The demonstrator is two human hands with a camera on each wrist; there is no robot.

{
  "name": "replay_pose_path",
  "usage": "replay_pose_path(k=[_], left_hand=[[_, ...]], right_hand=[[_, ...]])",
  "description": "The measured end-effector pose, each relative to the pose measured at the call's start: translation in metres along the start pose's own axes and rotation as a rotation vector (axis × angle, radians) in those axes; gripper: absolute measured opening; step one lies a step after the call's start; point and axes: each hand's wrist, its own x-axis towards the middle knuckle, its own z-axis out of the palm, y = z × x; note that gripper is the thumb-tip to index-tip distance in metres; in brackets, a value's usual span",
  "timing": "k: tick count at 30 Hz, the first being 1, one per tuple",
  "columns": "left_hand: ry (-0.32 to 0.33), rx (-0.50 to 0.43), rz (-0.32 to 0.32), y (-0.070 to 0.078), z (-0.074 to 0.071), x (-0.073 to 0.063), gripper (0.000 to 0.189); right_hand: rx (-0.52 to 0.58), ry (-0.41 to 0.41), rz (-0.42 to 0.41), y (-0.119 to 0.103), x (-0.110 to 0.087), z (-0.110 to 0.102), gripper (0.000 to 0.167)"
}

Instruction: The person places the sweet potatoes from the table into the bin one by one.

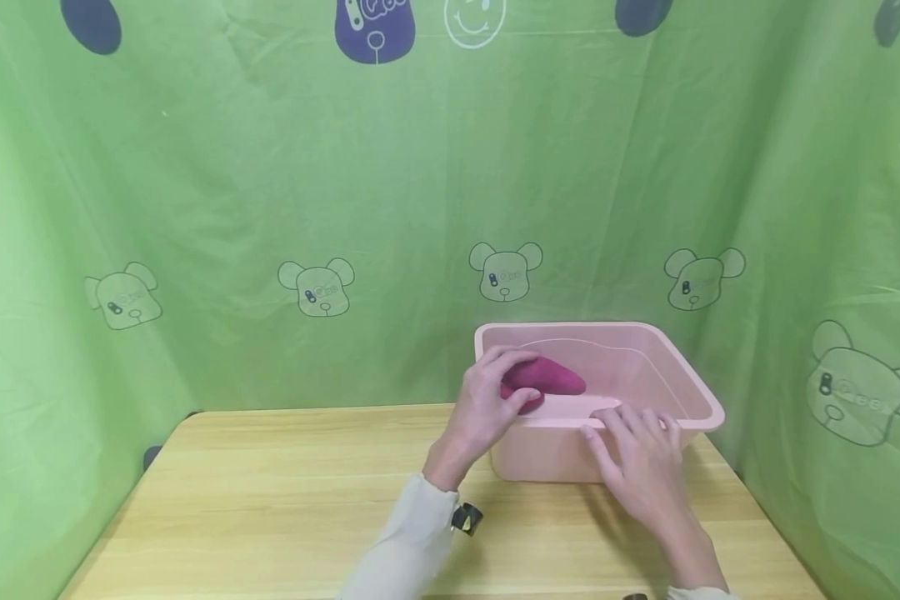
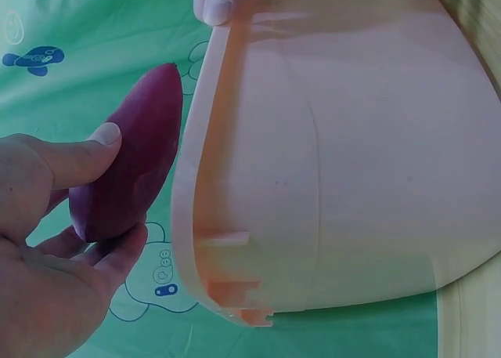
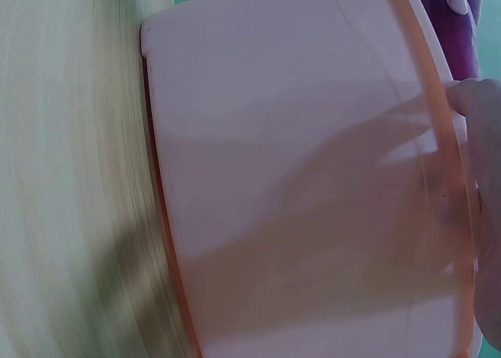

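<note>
A purple-red sweet potato (image 1: 551,375) is held in my left hand (image 1: 487,396) over the near left part of a pink plastic bin (image 1: 547,454). In the left wrist view the thumb lies along one side of the sweet potato (image 2: 141,154) and the fingers support its other side, close by the bin's rim (image 2: 192,146). Another patch of the same red shows below the thumb in the head view, partly covered by the hand. My right hand (image 1: 641,467) grips the bin's near rim, its fingers over the edge and its thumb on the outside.
The bin stands at the right back of a light wooden table (image 1: 285,492). A green curtain (image 1: 390,167) with printed bear heads hangs behind the table and on both sides. A small black device (image 1: 467,518) is at the left wrist.
</note>
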Motion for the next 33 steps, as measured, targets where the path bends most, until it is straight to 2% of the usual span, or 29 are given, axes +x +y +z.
replay_pose_path(k=[12, 19, 27, 33], left_hand=[[-0.013, 0.086, -0.050, 0.001, 0.012, 0.006, 0.048], [-0.042, 0.110, -0.036, -0.005, 0.020, 0.007, 0.049], [-0.058, 0.143, -0.049, -0.006, 0.027, 0.009, 0.048], [-0.069, 0.097, -0.084, -0.004, 0.032, 0.010, 0.033]], right_hand=[[-0.010, -0.014, -0.001, -0.001, 0.001, -0.002, 0.025], [-0.009, -0.009, -0.004, 0.001, 0.001, -0.001, 0.024], [0.000, -0.008, -0.005, 0.000, 0.002, -0.002, 0.024], [0.003, -0.008, 0.003, 0.000, 0.000, -0.001, 0.025]])
